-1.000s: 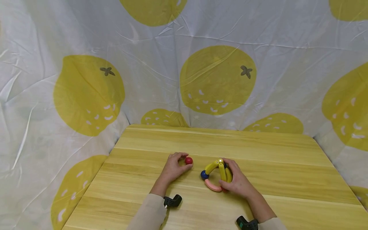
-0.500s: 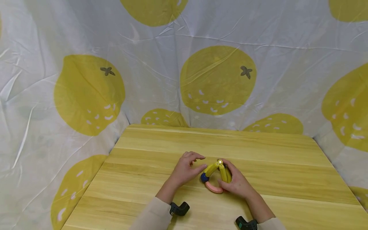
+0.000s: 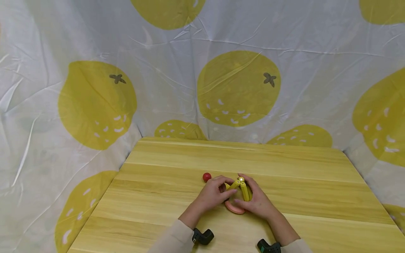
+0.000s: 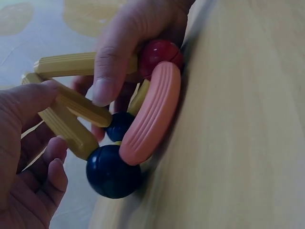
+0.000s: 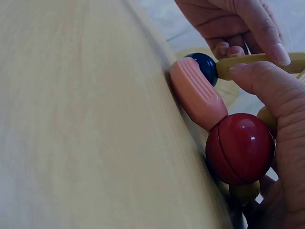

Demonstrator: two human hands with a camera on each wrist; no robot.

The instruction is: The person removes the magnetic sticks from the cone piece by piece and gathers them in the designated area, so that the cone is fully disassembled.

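A red ball [image 3: 207, 177] lies at 11 o'clock from the left hand [image 3: 214, 192], just beside it. That hand pinches the left yellow stick [image 3: 235, 185] of a toy frame [image 3: 244, 192]; the stick sits at its 2 o'clock, slanting roughly from 8 to 2. The frame's pink bar [image 3: 235, 208] bows toward 6, between both hands. The right hand [image 3: 260, 203] grips the frame at its 10 o'clock, about equally near. The table [image 3: 316, 189] runs on toward 3 and ends well off at 12.

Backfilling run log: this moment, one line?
left hand: pinches yellow ridged rod; right hand: holds second yellow rod; loose red ball: on wooden table
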